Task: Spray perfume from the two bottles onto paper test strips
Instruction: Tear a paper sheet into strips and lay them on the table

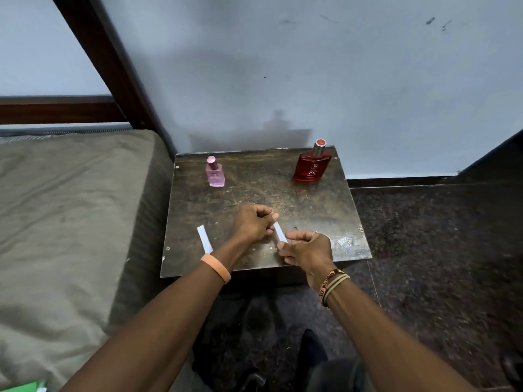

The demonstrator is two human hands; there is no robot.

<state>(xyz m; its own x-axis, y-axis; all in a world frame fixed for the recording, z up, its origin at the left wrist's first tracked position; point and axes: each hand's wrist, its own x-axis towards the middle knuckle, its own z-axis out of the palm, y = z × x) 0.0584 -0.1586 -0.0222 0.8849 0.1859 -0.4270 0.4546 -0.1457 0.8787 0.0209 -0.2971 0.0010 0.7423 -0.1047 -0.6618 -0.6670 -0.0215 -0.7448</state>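
Over the desk (311, 210), the left hand (254, 224) and right hand (307, 251) each pinch one end of a paper strip (279, 232). It looks thin, light and bendy, so holding its ends suits it. Another strip (204, 242) lies nearby. Both bottles (216, 172) stand capped behind.

Can't see either end of the paper strip (279, 232), the left hand (253, 223) and right hand (307, 251) cover both. I also lose the near end of the other strip (204, 241) behind the left wrist (223, 258), and the green thing (19, 388) bottom-left is cropped off.
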